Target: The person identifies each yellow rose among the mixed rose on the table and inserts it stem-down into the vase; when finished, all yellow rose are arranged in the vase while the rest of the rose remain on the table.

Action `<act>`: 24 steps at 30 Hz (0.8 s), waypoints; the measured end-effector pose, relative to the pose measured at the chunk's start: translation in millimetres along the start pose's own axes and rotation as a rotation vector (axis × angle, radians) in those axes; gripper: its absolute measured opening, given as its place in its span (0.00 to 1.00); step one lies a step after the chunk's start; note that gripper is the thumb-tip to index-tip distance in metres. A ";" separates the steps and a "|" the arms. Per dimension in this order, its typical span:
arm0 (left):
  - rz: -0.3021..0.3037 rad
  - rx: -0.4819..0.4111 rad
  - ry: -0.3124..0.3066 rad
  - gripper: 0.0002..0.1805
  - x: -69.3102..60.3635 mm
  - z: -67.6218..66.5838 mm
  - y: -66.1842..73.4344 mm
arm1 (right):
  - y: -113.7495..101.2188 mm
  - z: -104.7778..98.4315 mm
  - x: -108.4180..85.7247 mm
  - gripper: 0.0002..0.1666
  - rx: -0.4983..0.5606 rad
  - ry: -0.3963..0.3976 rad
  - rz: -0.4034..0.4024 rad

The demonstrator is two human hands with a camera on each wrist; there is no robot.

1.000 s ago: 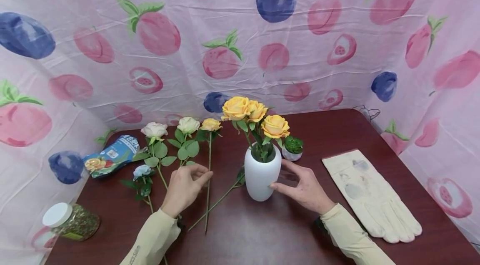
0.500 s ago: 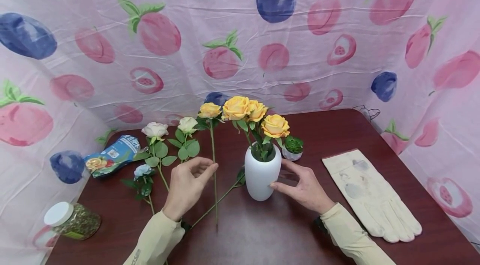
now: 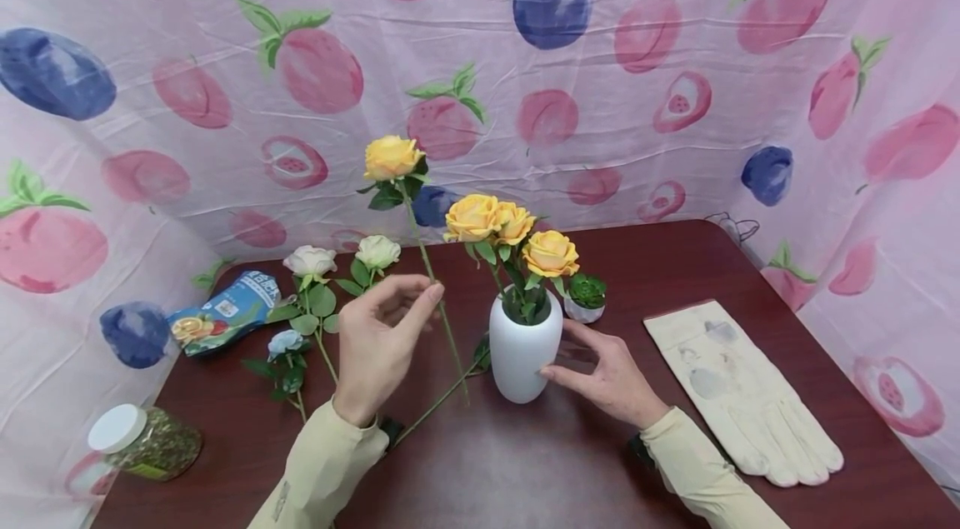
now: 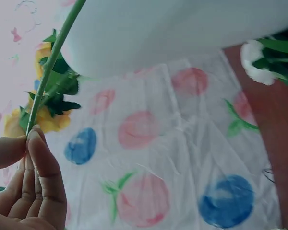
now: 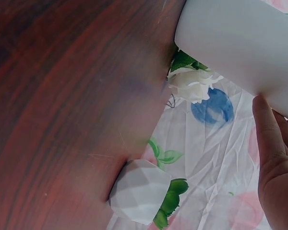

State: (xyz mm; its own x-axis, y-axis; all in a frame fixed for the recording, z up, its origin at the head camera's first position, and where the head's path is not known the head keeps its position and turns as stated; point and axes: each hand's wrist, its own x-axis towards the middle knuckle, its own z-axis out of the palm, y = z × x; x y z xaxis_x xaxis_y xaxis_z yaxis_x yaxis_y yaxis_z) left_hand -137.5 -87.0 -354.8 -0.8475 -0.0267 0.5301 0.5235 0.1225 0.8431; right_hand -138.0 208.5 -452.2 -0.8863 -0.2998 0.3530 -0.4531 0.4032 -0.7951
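My left hand (image 3: 382, 346) pinches the green stem of a yellow rose (image 3: 392, 157) between thumb and fingers. The rose is raised above the table, its bloom tilted left and the lower stem slanting down toward the vase. In the left wrist view the pinched stem (image 4: 50, 64) runs up past the thumb. A white vase (image 3: 525, 354) stands upright with several yellow roses (image 3: 474, 217) in it. My right hand (image 3: 615, 375) holds the vase's right side, thumb at the front; the other fingers are partly hidden. In the right wrist view a finger (image 5: 266, 124) touches the vase wall.
White roses (image 3: 310, 260) and a blue flower (image 3: 287, 342) lie on the left. Behind them is a blue packet (image 3: 225, 312); a lidded jar (image 3: 146, 439) lies nearer. A small potted plant (image 3: 585, 296) stands behind the vase, and work gloves (image 3: 742, 391) lie at right. Another stem (image 3: 435, 404) lies before the vase.
My left hand has lifted the yellow rose off the table, moving up and slightly right; its bloom has tipped to the left. The right hand and vase have stayed put.
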 end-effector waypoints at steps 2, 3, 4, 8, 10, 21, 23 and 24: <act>0.032 -0.041 0.017 0.04 5.1 6.7 4.4 | 0.3 -0.1 -0.8 0.37 0.001 0.003 0.004; 0.048 -0.054 0.029 0.04 7.6 9.9 6.4 | 0.7 -0.1 -1.0 0.36 0.002 0.005 0.005; 0.064 -0.069 0.043 0.04 10.5 13.2 8.3 | 1.1 -0.2 -1.2 0.36 0.002 0.007 0.005; 0.111 -0.132 0.099 0.05 22.8 25.0 15.0 | 4.0 0.2 -1.4 0.35 0.007 0.016 -0.029; 0.132 -0.150 0.115 0.06 28.9 29.1 17.7 | 5.2 0.7 -1.3 0.35 0.009 0.019 -0.049; 0.193 -0.183 0.192 0.08 44.7 32.9 24.1 | 2.4 2.8 2.1 0.36 0.022 0.001 -0.066; 0.194 -0.199 0.204 0.09 46.4 34.5 24.7 | 2.4 1.7 1.6 0.36 0.017 0.006 -0.066; 0.196 -0.205 0.210 0.09 47.4 35.6 24.7 | 2.5 1.0 1.3 0.36 0.013 0.008 -0.066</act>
State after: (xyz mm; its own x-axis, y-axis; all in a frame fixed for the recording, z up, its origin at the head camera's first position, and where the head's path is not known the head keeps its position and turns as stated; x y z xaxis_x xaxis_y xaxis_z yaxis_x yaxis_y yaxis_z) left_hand -167.9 -49.9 -312.1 -0.7040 -0.2284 0.6725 0.6991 -0.0557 0.7129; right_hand -140.2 208.3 -454.2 -0.8551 -0.3188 0.4088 -0.5096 0.3718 -0.7760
